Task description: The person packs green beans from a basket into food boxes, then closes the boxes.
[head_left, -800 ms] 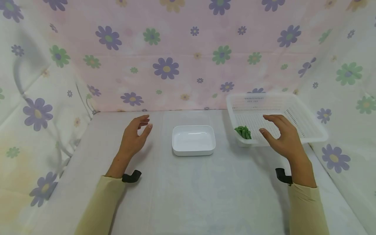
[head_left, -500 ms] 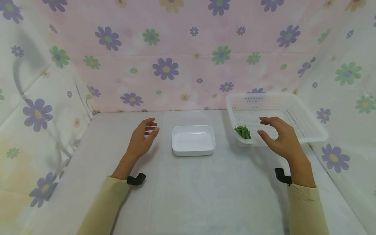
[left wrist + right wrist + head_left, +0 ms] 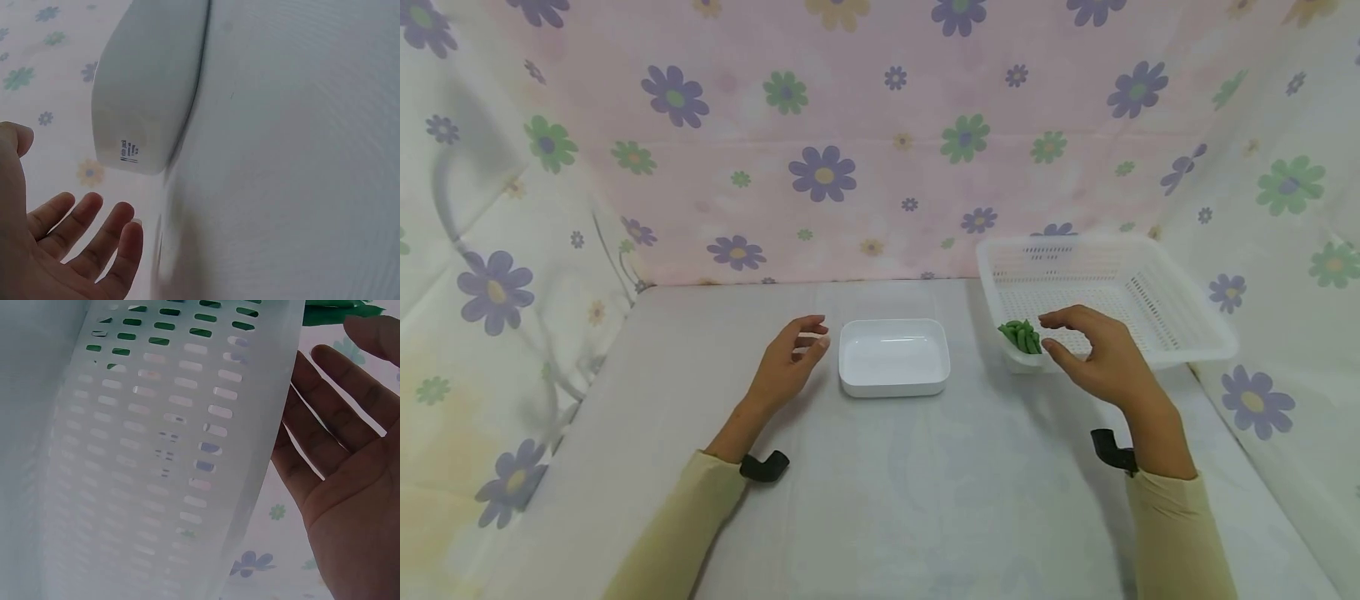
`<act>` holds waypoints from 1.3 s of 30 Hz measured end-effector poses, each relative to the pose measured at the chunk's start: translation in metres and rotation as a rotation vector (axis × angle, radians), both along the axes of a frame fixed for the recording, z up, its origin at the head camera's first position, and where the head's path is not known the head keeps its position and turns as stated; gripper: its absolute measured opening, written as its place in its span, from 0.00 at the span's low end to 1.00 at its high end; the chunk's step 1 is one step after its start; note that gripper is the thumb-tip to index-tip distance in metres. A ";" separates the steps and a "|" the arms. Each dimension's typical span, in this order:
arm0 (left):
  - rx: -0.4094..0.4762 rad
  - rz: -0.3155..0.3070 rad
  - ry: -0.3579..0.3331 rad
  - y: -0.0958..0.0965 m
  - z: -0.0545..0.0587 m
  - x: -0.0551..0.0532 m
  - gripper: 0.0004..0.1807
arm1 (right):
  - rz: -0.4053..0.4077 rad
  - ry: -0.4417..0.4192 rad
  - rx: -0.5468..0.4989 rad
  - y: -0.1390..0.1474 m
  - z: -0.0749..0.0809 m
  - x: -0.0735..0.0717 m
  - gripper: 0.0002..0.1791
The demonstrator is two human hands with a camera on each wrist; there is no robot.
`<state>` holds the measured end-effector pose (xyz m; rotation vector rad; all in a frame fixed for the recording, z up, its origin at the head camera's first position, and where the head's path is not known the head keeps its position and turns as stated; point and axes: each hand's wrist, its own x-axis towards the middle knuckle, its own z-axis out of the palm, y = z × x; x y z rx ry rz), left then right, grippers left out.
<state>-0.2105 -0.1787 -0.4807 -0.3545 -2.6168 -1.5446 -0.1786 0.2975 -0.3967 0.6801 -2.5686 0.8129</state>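
Note:
My left hand (image 3: 784, 367) hovers just left of a white rectangular dish (image 3: 893, 360), fingers relaxed and holding nothing. In the left wrist view the dish's side (image 3: 140, 94), with small printed marks, stands beyond the spread fingers (image 3: 81, 244). My right hand (image 3: 1101, 354) is over the near rim of a white perforated basket (image 3: 1195, 329), thumb and fingers apart with nothing between them. Right by its fingertips, a small heap of green pea pods (image 3: 1021, 337) lies in the basket's near-left corner. The right wrist view shows pods (image 3: 340, 311) at the rim and green through the slots.
A pale cloth covers the table (image 3: 895, 492). Behind it hangs a pink floral curtain (image 3: 880, 167), with white floral sheets at both sides. The basket sits at the back right, near the right-hand sheet (image 3: 1262, 317).
My left hand has moved right and a little nearer, up to the dish. My right hand has shifted left toward the pea pods. The dish and basket have stayed put.

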 end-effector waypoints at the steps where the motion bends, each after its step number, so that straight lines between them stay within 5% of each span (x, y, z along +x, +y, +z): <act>1: 0.006 -0.006 -0.003 0.001 0.000 0.000 0.28 | 0.000 -0.009 0.001 -0.001 -0.001 0.000 0.17; 24: 0.145 -0.103 -0.109 0.017 -0.016 0.005 0.30 | -0.039 -0.066 0.005 -0.012 -0.002 -0.001 0.15; 39: 0.156 -0.098 -0.107 0.018 -0.019 0.008 0.27 | -0.044 -0.098 -0.028 -0.008 -0.005 -0.002 0.14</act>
